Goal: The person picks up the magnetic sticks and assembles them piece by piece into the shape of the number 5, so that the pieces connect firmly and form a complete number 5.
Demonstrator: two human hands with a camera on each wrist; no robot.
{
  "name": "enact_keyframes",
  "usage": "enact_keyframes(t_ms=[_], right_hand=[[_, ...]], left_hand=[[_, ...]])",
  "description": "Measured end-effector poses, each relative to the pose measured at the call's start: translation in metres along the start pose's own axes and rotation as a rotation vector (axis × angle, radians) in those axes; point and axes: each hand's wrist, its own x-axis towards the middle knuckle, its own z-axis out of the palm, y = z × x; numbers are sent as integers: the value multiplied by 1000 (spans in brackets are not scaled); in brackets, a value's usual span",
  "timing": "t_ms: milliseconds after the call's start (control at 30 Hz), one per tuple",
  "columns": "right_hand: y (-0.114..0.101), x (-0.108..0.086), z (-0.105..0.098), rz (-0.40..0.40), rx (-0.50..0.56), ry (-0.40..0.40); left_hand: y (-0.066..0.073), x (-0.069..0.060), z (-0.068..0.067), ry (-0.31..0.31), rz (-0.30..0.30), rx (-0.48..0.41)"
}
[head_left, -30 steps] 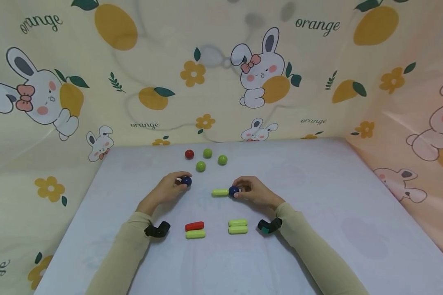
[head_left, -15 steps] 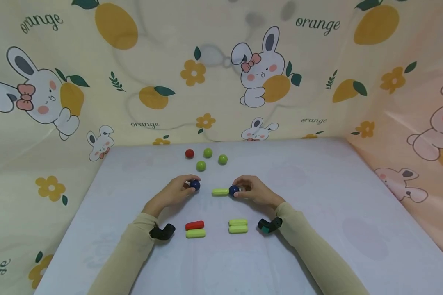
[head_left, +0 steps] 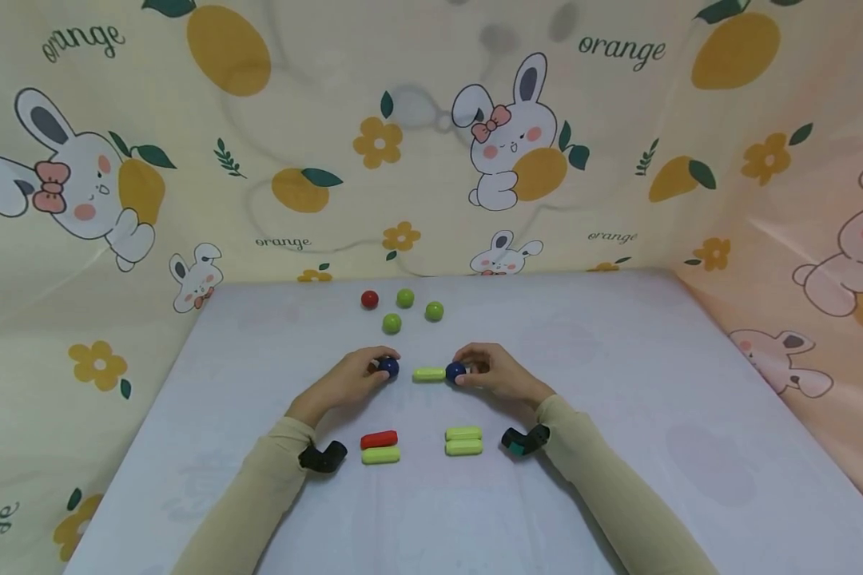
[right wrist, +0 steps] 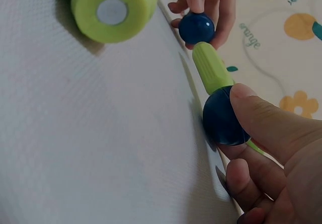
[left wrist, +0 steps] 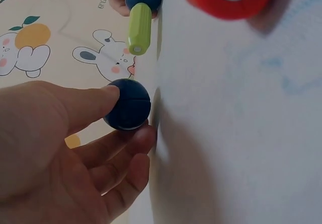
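My left hand [head_left: 340, 383] pinches a dark blue ball [left wrist: 128, 104] between thumb and fingers. Opposite it, my right hand [head_left: 502, 374] pinches another dark blue ball [right wrist: 225, 116]. A light green rod [head_left: 428, 374] sticks out from that second ball toward the left hand. In the left wrist view the rod's free end shows a small silvery disc. Between this end and the left hand's ball there is a narrow gap in the head view. Part of each ball is covered by fingertips.
Toward the back lie a red ball [head_left: 370, 299] and several green balls [head_left: 391, 323]. Nearer the front, a red rod [head_left: 379, 439] lies against a green rod [head_left: 381, 456] on the left, and two green rods [head_left: 463, 447] lie together on the right. A patterned cloth hangs behind the white table [head_left: 582, 495].
My left hand has moved right and slightly nearer with its blue ball, closing in on the rod's free end. The right hand, its ball and the rod have stayed in place.
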Motion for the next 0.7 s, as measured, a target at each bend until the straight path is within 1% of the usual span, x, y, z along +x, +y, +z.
enact_keyframes(t_ms=[133, 367, 600, 700], right_hand=[[2, 0, 0, -8, -7, -1], [0, 0, -1, -16, -1, 0], [-1, 0, 0, -7, -7, 4], [-1, -1, 0, -1, -6, 5]], left_hand=[[1, 0, 2, 9, -7, -4], [3, 1, 5, 14, 18, 15], [8, 1, 9, 1, 18, 31], [10, 1, 12, -2, 29, 33]])
